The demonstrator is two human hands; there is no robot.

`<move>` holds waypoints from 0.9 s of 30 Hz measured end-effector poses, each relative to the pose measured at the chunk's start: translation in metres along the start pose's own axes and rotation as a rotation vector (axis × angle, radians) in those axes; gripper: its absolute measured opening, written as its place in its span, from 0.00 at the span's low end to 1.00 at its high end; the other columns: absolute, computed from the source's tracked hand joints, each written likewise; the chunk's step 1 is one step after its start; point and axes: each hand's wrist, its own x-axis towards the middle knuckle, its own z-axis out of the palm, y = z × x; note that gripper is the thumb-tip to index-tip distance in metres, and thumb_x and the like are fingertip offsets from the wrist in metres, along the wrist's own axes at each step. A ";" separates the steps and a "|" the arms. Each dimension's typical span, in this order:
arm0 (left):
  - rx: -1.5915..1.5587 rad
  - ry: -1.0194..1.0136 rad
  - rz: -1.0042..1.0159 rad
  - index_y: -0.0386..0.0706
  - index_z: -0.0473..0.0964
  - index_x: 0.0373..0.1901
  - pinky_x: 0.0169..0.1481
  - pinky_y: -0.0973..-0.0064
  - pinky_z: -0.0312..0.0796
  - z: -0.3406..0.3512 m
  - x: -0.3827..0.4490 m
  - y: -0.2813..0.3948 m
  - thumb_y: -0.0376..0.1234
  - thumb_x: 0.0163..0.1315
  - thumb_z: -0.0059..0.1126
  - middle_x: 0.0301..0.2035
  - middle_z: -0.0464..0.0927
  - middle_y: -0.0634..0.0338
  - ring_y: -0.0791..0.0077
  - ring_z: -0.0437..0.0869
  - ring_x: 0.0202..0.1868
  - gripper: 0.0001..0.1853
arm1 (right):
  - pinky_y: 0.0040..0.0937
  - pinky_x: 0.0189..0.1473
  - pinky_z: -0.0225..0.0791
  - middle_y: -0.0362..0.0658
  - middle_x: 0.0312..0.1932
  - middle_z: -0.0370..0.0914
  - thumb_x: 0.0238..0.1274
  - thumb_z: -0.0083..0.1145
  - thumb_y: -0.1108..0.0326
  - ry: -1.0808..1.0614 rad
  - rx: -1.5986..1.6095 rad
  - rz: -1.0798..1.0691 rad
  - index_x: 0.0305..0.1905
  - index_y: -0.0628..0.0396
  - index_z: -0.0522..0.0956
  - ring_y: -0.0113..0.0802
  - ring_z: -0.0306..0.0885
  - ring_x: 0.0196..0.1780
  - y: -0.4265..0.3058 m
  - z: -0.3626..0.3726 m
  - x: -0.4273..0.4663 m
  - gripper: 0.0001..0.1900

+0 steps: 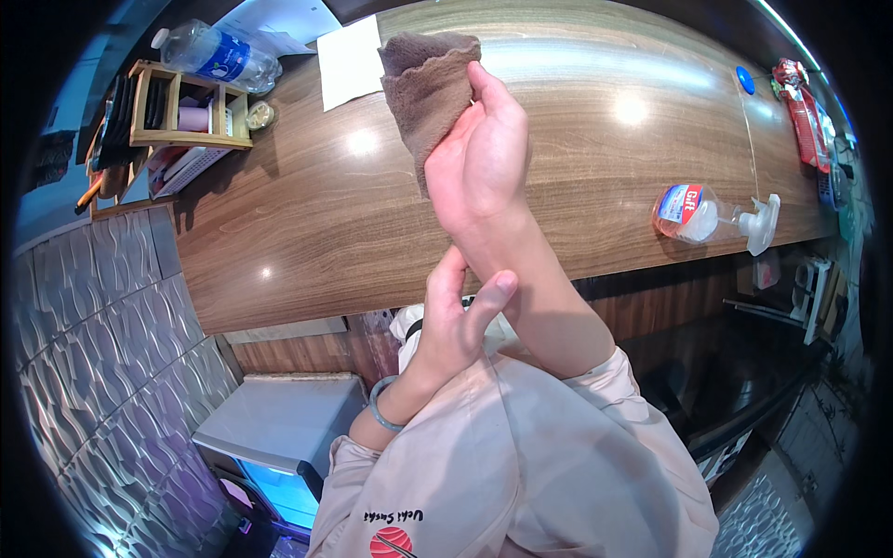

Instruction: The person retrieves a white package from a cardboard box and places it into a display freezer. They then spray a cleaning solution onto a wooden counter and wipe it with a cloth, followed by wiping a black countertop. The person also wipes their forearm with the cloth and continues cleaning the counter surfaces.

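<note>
My right hand [485, 150], palm turned up, holds a folded brown cloth [429, 91] between thumb and fingers above the wood-grain table [314, 209]. The cloth hides most of its fingers. Close below the right wrist is my left hand [457, 314], with a bracelet at its wrist. Its thumb lies at the edge of my right forearm, apart from the index finger, which passes partly behind the forearm; the other fingers are hidden. A clear spray bottle [698, 215] with orange liquid and a white trigger head lies on its side towards the table's right front edge.
A wooden organizer [192, 139] stands at the table's left end, with a plastic water bottle [223, 57] on it and a small round container [260, 115] beside it. White paper [349, 63] lies behind the cloth. A blue round object [745, 80] and red items [806, 125] are at the right.
</note>
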 end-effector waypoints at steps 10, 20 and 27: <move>0.038 0.009 -0.005 0.30 0.72 0.60 0.63 0.70 0.69 0.000 -0.002 0.002 0.38 0.69 0.59 0.51 0.81 0.52 0.69 0.79 0.54 0.24 | 0.39 0.68 0.68 0.51 0.60 0.78 0.80 0.34 0.60 0.041 0.085 0.130 0.62 0.66 0.72 0.39 0.77 0.62 -0.001 0.004 -0.002 0.22; 0.088 0.020 0.006 0.28 0.73 0.59 0.64 0.67 0.67 0.000 -0.005 0.002 0.38 0.69 0.59 0.50 0.78 0.49 0.64 0.78 0.55 0.24 | 0.40 0.72 0.63 0.52 0.62 0.77 0.79 0.32 0.60 0.071 0.134 0.188 0.63 0.65 0.71 0.39 0.74 0.66 -0.004 0.008 -0.003 0.23; 0.065 0.040 0.014 0.28 0.72 0.60 0.64 0.68 0.67 -0.001 -0.009 0.004 0.38 0.69 0.58 0.51 0.78 0.49 0.64 0.78 0.55 0.25 | 0.40 0.72 0.63 0.51 0.62 0.77 0.79 0.32 0.60 0.047 0.168 0.230 0.63 0.65 0.71 0.39 0.74 0.66 0.000 0.010 -0.003 0.23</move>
